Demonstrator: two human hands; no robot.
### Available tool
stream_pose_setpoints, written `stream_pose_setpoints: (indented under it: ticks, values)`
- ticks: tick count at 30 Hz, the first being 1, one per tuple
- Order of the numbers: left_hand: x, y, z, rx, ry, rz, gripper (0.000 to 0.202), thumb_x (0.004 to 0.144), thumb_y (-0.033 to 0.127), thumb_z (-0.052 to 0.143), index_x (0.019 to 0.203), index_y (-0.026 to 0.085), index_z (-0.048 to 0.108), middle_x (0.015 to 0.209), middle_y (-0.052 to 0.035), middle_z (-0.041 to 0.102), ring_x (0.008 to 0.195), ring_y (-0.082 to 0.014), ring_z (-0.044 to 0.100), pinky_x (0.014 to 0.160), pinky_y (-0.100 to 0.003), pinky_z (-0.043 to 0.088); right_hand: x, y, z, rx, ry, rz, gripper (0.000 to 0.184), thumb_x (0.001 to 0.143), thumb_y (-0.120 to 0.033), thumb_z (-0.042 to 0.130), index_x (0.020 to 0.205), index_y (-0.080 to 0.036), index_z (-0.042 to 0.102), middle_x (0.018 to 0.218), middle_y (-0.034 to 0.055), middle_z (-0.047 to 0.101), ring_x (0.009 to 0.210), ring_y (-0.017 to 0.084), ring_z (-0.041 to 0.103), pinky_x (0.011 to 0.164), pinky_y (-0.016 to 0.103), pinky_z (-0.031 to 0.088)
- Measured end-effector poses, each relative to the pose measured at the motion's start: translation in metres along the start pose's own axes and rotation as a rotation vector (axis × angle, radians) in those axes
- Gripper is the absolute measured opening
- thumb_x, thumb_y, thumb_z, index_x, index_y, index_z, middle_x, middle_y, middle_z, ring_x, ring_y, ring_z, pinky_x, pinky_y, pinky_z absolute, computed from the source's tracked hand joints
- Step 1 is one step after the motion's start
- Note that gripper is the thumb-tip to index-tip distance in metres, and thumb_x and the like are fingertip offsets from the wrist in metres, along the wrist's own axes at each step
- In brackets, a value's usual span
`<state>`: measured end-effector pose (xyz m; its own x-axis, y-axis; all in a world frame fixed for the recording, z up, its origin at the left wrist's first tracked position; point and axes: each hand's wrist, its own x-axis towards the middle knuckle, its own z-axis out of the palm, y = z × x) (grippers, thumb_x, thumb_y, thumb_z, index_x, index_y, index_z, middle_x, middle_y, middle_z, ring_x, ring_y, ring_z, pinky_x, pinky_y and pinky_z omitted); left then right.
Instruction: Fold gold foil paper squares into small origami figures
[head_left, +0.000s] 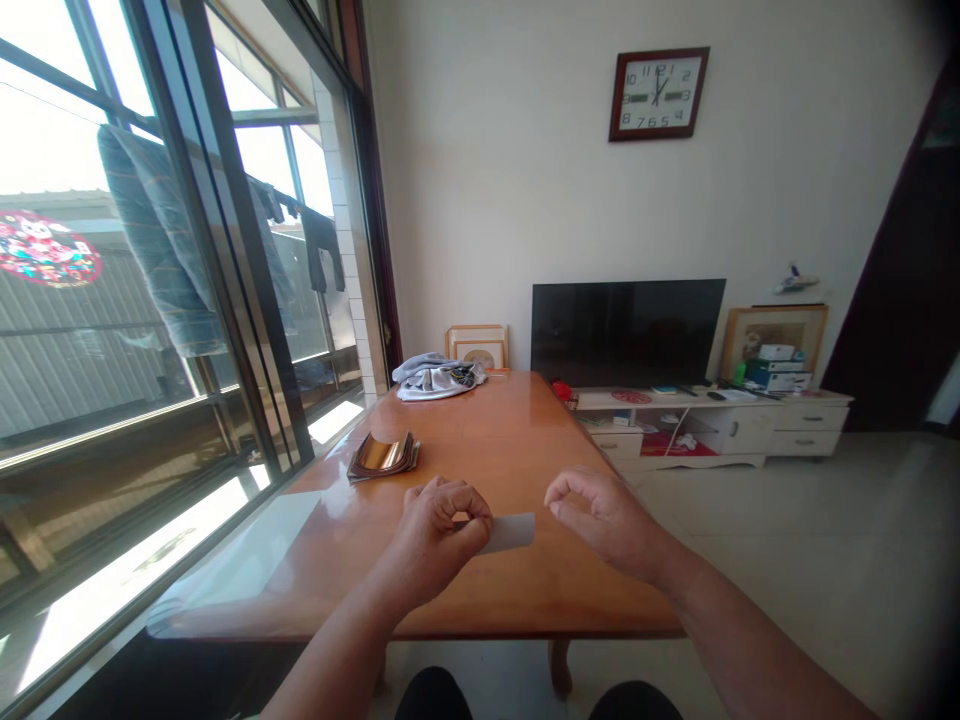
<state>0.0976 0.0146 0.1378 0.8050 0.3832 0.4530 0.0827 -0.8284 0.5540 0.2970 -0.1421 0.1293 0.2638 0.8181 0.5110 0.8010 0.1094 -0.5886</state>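
Head-worn camera, looking forward and slightly down, close over wooden table [517, 440], room beyond

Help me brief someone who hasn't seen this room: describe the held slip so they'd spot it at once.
Start at the long wooden table beside the window. At its near edge, the left hand pinches a pale rectangular slip pointing toward the right hand. Unlike the shiny bronze stack and bundled cloth farther back, it is flat, matt and whitish.
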Motion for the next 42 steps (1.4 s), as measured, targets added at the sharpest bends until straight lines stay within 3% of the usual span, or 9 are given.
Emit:
stream_pose_setpoints:
  ticks: [4, 7, 9, 13, 18, 30, 35, 38, 42]
  values:
    - [0.0, 0.005, 0.005, 0.007, -0.007, 0.011, 0.013, 0.083, 0.022, 0.058, 0.074, 0.023, 0.067, 0.08, 0.0004, 0.071, 0.085, -0.02, 0.06, 0.083, -0.033, 0.041, 0.001, -0.016, 0.013, -0.029, -0.022, -0.069, 0.015, 0.083, -0.027, 0.068, 0.098, -0.024, 0.07, 0.099, 0.0026, 0.071, 0.095, 0.021, 0.062, 0.084, 0.031, 0.045]
    - [-0.001, 0.008, 0.007, 0.02, -0.023, 0.016, 0.013, 0.084, 0.022, 0.058, 0.076, 0.024, 0.067, 0.08, 0.0009, 0.07, 0.086, -0.0203, 0.059, 0.084, -0.035, 0.041, 0.003, -0.022, 0.023, -0.059, -0.085, -0.07, 0.005, 0.085, -0.025, 0.065, 0.084, -0.024, 0.071, 0.082, 0.0005, 0.069, 0.08, 0.018, 0.062, 0.074, 0.029, 0.044]
    - [-0.002, 0.009, 0.007, 0.028, -0.029, 0.007, 0.011, 0.083, 0.021, 0.059, 0.08, 0.025, 0.068, 0.084, 0.0005, 0.071, 0.089, -0.0213, 0.059, 0.085, -0.036, 0.041, 0.004, -0.021, 0.026, -0.057, -0.098, -0.061, 0.011, 0.086, -0.023, 0.063, 0.077, -0.024, 0.069, 0.075, -0.0003, 0.067, 0.074, 0.016, 0.06, 0.069, 0.028, 0.043]
    - [-0.004, 0.009, 0.006, 0.051, -0.005, -0.003, 0.014, 0.079, 0.018, 0.061, 0.087, 0.026, 0.068, 0.092, 0.0002, 0.072, 0.093, -0.022, 0.059, 0.086, -0.036, 0.04, 0.005, -0.019, 0.029, -0.064, -0.102, -0.072, 0.013, 0.087, -0.022, 0.062, 0.075, -0.024, 0.069, 0.074, -0.0004, 0.065, 0.072, 0.015, 0.059, 0.065, 0.027, 0.04]
    - [-0.002, 0.012, 0.007, 0.09, -0.017, 0.026, 0.008, 0.08, 0.02, 0.06, 0.077, 0.025, 0.066, 0.083, -0.0003, 0.071, 0.088, -0.0221, 0.058, 0.081, -0.036, 0.039, 0.006, -0.021, 0.032, -0.119, -0.085, -0.109, 0.013, 0.088, -0.023, 0.062, 0.076, -0.024, 0.068, 0.074, -0.0004, 0.067, 0.071, 0.016, 0.058, 0.069, 0.029, 0.041]
    - [-0.009, 0.002, -0.006, 0.193, -0.005, 0.041, 0.01, 0.077, 0.016, 0.059, 0.076, 0.024, 0.064, 0.077, 0.003, 0.069, 0.081, -0.019, 0.056, 0.086, -0.038, 0.032, 0.005, -0.018, 0.019, -0.071, -0.113, -0.059, 0.012, 0.086, -0.021, 0.062, 0.077, -0.024, 0.069, 0.076, -0.0007, 0.068, 0.074, 0.016, 0.06, 0.067, 0.028, 0.041]
    - [-0.01, -0.01, -0.012, 0.173, 0.016, 0.045, 0.011, 0.079, 0.015, 0.056, 0.077, 0.023, 0.063, 0.078, 0.0028, 0.069, 0.08, -0.0183, 0.056, 0.085, -0.036, 0.036, 0.004, -0.012, 0.013, -0.033, -0.12, -0.025, 0.012, 0.086, -0.023, 0.061, 0.079, -0.023, 0.07, 0.078, 0.0003, 0.068, 0.073, 0.016, 0.061, 0.066, 0.028, 0.043]
    - [-0.009, -0.023, -0.014, 0.088, 0.066, 0.003, 0.011, 0.08, 0.015, 0.054, 0.076, 0.022, 0.062, 0.078, 0.0023, 0.067, 0.077, -0.0168, 0.056, 0.076, -0.031, 0.038, 0.004, -0.006, 0.012, -0.049, -0.084, -0.014, 0.012, 0.087, -0.024, 0.06, 0.08, -0.023, 0.069, 0.078, 0.0001, 0.068, 0.075, 0.017, 0.061, 0.067, 0.028, 0.042]
    - [-0.007, -0.032, 0.001, -0.122, 0.129, -0.155, 0.01, 0.084, 0.021, 0.054, 0.078, 0.02, 0.062, 0.071, 0.0018, 0.062, 0.067, -0.0147, 0.053, 0.062, -0.027, 0.036, 0.006, -0.001, 0.02, -0.188, 0.094, -0.034, 0.015, 0.09, -0.024, 0.058, 0.077, -0.023, 0.066, 0.077, 0.0006, 0.068, 0.075, 0.019, 0.058, 0.07, 0.031, 0.039]
